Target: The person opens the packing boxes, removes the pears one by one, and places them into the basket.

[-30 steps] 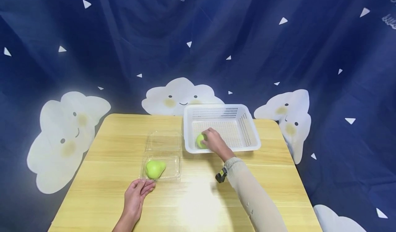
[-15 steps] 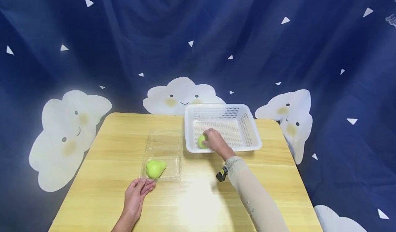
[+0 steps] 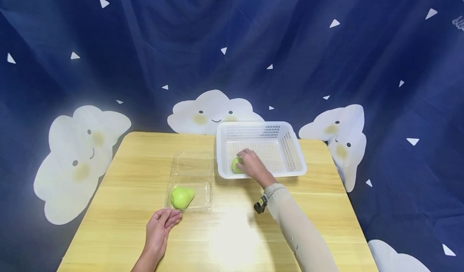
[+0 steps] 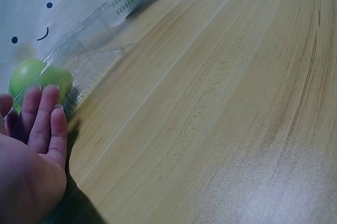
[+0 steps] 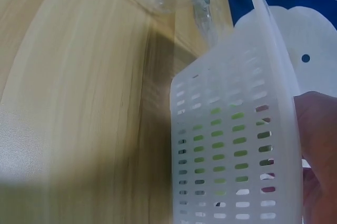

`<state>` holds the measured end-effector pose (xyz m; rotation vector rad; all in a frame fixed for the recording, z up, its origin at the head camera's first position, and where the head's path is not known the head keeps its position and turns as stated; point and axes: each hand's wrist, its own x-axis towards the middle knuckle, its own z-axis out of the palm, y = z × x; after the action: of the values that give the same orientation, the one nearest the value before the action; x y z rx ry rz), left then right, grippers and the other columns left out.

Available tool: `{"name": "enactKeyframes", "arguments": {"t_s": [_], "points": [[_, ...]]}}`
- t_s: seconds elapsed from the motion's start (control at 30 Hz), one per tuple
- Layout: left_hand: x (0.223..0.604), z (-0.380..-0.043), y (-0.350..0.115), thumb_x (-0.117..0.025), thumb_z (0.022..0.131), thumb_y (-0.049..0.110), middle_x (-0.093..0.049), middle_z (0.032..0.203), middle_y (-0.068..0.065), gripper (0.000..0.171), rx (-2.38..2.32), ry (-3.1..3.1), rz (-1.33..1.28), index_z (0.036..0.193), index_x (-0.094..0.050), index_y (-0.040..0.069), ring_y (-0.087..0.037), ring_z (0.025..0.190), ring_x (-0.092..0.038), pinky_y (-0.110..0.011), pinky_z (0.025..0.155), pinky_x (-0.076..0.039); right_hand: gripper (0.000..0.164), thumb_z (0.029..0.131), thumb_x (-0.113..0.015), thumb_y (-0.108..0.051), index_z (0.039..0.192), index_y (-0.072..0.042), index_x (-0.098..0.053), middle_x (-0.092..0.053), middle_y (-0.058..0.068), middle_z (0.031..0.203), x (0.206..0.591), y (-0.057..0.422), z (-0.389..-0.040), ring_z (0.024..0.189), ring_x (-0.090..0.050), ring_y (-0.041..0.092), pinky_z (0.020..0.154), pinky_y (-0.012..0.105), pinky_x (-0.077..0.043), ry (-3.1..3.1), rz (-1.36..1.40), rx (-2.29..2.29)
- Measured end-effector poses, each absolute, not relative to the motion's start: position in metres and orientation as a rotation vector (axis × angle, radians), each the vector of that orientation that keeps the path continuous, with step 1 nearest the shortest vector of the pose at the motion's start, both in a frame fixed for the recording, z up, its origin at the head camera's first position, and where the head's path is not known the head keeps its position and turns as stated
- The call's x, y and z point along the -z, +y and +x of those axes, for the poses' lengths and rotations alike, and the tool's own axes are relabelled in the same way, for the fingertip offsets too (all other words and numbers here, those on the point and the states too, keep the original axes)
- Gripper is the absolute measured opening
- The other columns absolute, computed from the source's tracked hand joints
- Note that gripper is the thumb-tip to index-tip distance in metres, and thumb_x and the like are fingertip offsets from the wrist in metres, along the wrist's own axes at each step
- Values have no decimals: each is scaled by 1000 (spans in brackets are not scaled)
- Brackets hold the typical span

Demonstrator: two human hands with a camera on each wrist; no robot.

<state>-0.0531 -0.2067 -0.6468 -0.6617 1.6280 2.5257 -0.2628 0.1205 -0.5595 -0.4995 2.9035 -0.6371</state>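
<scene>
My left hand (image 3: pixel 158 228) is at the near edge of an open clear plastic clamshell box (image 3: pixel 203 195), its thumb and forefinger pinching the rim. The other fingers (image 4: pixel 43 124) extend loosely beside it. A green pear (image 3: pixel 182 198) lies in the left part of the box's near half; its lid is folded back behind. My right hand (image 3: pixel 251 164) reaches into a white plastic basket (image 3: pixel 299 171) and grips a round green fruit (image 3: pixel 236 165) near the front left corner. The hand hides part of this fruit. Through the basket wall's slots, green shows in the right wrist view.
Everything stands on a light wooden table (image 3: pixel 123 191). The basket is at the back, right of the box. A dark blue curtain (image 3: pixel 181 34) with clouds and white triangles hangs behind. The right sleeve (image 3: pixel 299 227) passes over the basket's front rim.
Almost nothing differs. The view has shifted slightly; both hands keep their places, the right on the fruit and the left at the box edge.
</scene>
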Motion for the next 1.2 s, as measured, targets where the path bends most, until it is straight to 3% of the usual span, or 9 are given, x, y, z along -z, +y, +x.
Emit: {"name": "enactKeyframes", "arguments": {"t_s": [0.77,1.2], "points": [[645,-51,-204,-54,110,25,-79,97,2,25,-2503,1640,-676,118,-47,2,-13,95,-79,-27,92,-65,43,97,-72,-22,135,-5,-62,-65,16,136,534,77,-238,129,-60,36,114,47,-53,2995,-753,797],[643,-51,-203,-56,109,25,-78,97,1,25,-2507,1620,-685,117,-47,3,-14,96,-79,-28,92,-65,47,97,-72,-26,139,-10,-59,-66,9,138,530,32,-203,130,-60,26,114,36,-54,2954,-932,793]]}}
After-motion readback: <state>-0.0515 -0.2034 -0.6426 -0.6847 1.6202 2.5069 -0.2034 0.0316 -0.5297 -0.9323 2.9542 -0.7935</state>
